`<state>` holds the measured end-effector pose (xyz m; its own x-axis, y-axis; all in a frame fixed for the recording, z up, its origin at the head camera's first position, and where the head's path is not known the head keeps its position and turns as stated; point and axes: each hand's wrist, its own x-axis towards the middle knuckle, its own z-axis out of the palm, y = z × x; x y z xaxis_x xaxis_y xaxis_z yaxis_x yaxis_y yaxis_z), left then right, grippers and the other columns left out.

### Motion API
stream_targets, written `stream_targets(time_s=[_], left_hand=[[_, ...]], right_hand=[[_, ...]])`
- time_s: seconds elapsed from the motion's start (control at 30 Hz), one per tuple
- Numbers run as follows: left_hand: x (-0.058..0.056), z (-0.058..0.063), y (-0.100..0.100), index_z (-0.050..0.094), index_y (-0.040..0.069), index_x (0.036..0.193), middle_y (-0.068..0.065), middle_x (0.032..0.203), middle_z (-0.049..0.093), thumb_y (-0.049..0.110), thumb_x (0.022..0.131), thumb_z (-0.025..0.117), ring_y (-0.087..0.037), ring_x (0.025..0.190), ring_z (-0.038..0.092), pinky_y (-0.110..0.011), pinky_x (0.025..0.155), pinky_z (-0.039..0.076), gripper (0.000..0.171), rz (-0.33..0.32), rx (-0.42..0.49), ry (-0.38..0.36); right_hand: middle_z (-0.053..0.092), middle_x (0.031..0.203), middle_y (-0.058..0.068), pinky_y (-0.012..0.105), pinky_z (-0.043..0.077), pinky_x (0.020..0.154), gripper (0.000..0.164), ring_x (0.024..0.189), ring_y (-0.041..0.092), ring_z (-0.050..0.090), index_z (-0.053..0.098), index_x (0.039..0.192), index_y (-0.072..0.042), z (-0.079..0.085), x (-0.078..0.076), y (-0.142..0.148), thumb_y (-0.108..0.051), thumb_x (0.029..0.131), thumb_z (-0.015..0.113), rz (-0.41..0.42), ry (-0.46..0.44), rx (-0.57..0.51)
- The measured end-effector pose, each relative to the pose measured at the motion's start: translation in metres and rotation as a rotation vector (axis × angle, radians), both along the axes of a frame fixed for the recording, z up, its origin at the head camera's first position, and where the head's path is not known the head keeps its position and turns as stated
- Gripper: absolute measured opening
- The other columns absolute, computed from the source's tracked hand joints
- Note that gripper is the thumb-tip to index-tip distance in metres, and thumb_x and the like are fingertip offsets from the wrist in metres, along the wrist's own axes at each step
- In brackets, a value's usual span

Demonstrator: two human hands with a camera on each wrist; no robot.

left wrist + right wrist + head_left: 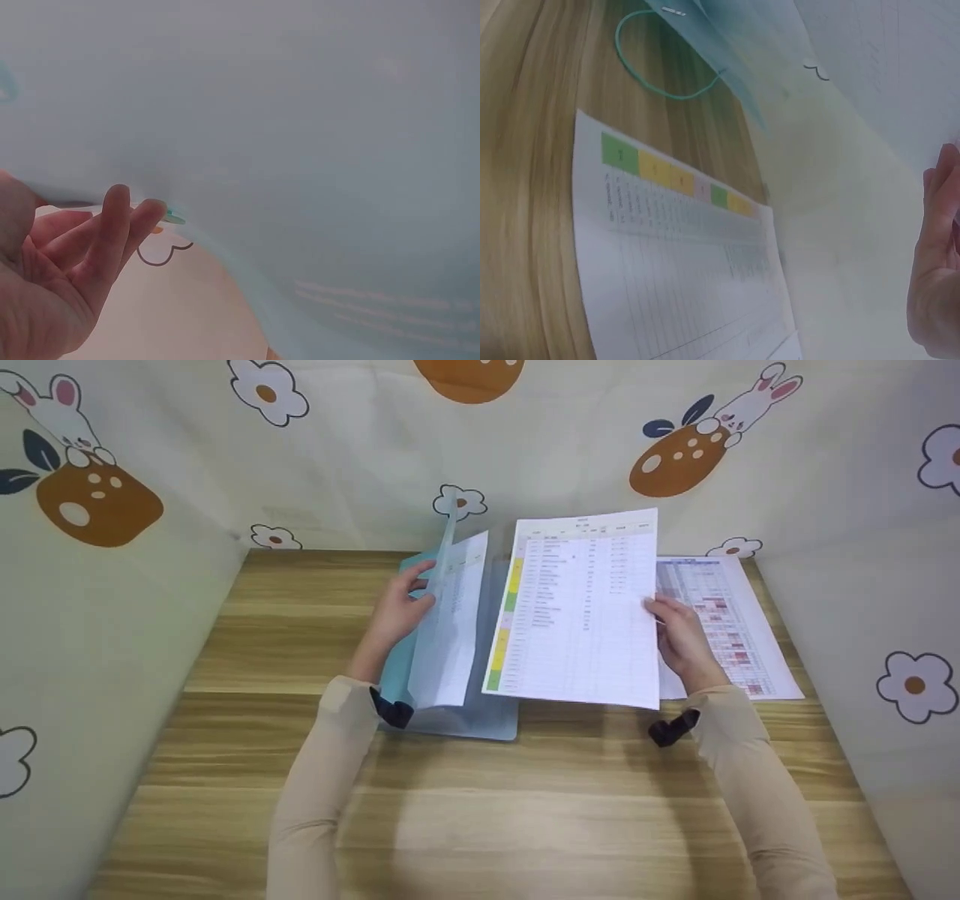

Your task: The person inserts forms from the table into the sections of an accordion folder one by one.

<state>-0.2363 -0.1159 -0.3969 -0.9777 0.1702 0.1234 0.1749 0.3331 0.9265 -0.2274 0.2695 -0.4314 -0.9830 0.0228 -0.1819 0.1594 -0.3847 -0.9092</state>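
A light blue plastic folder [491, 724] lies opened on the table, its cover raised, with a printed sheet [461, 622] standing up inside it. My left hand [405, 604] pinches the folder's raised edge; in the left wrist view the translucent blue plastic fills most of the picture above the fingers [105, 247]. My right hand [682, 637] grips the right edge of a printed table sheet [577, 615] with a yellow and green strip down its left side. In the right wrist view that hand [937, 262] is at the picture's right edge, against pale paper.
Another printed sheet [739, 630], with red and purple cells, lies on the wooden table [270, 630] at the right. A sheet with a coloured strip [675, 247] and a green elastic loop [649, 86] show in the right wrist view. Patterned cloth [360, 450] encloses the back and sides.
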Motion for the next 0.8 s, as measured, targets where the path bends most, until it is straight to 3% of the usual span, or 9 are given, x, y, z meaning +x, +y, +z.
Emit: stream_targets(time_s=[0.07,0.23,0.47,0.73,0.8], left_hand=[[-0.006,-0.008,-0.002,0.042,0.004,0.130,-0.016,0.120,0.048,-0.001,0.083,0.046,-0.024,0.102,0.051,-0.036,0.075,0.046,0.047,0.008,-0.017,0.002],[-0.006,-0.008,-0.003,0.041,0.006,0.131,-0.015,0.120,0.047,0.001,0.084,0.046,-0.024,0.103,0.050,-0.036,0.077,0.046,0.047,0.019,-0.028,-0.016],[-0.005,-0.007,-0.003,0.040,0.006,0.132,-0.015,0.123,0.045,0.001,0.085,0.047,-0.025,0.106,0.049,-0.037,0.080,0.044,0.047,0.010,-0.037,-0.020],[0.012,0.018,0.004,0.040,-0.005,0.128,-0.025,0.121,0.045,-0.006,0.082,0.043,-0.033,0.105,0.048,-0.042,0.078,0.044,0.045,0.000,0.011,-0.003],[0.013,0.018,0.005,0.040,-0.006,0.128,-0.025,0.121,0.044,-0.006,0.083,0.043,-0.033,0.105,0.048,-0.042,0.078,0.044,0.045,-0.003,0.011,-0.003]], right_hand=[[0.060,0.082,0.006,0.024,0.047,0.063,0.011,0.072,0.015,0.058,0.061,0.090,-0.005,0.002,-0.001,0.000,-0.005,0.087,0.050,-0.003,0.002,-0.007],[0.060,0.083,0.005,0.024,0.046,0.064,0.011,0.074,0.015,0.057,0.059,0.091,-0.004,0.001,-0.001,-0.005,-0.004,0.087,0.049,-0.007,0.014,0.001],[0.061,0.080,0.003,0.023,0.046,0.061,0.014,0.070,0.013,0.058,0.051,0.101,-0.003,-0.009,0.001,-0.024,-0.007,0.089,0.047,0.025,-0.045,0.065],[0.061,0.083,0.003,0.023,0.046,0.063,0.031,0.072,0.013,0.059,0.046,0.116,0.007,-0.015,0.000,-0.050,-0.009,0.089,0.047,0.071,-0.080,0.121],[0.061,0.082,0.003,0.023,0.047,0.062,0.035,0.071,0.012,0.059,0.043,0.120,0.008,-0.015,0.000,-0.057,-0.009,0.089,0.047,0.077,-0.086,0.138]])
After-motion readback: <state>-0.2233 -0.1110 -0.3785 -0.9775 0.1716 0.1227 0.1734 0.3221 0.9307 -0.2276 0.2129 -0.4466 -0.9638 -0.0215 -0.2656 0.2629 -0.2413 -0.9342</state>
